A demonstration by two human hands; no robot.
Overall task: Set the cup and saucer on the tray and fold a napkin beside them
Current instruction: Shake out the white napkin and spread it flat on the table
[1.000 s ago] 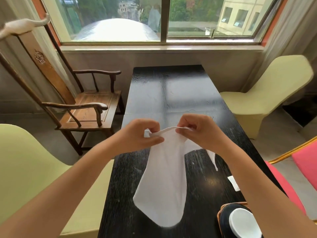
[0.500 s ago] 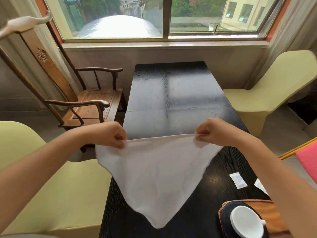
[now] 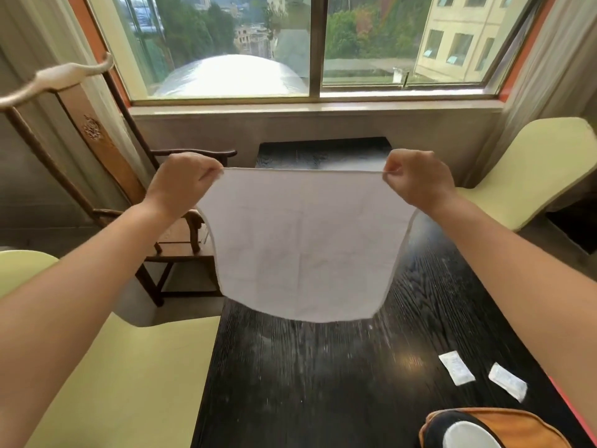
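Note:
A white cloth napkin [image 3: 303,244] hangs spread flat in the air above the black table [image 3: 307,376]. My left hand [image 3: 182,184] pinches its top left corner and my right hand [image 3: 416,181] pinches its top right corner, so the top edge is taut. At the bottom right lies an orange-brown tray [image 3: 529,425]. On it sits a black saucer [image 3: 442,423] with a white cup [image 3: 468,436], both cut off by the frame edge.
Two small white packets [image 3: 456,367] [image 3: 507,381] lie on the table near the tray. A dark wooden armchair [image 3: 181,227] stands left of the table. Pale yellow chairs sit at the near left [image 3: 129,383] and far right [image 3: 529,169]. A window fills the far wall.
My hands went from close together to wide apart, opening the napkin out. Since half a second ago they rose, lifting the napkin clear of the table with its top edge taut.

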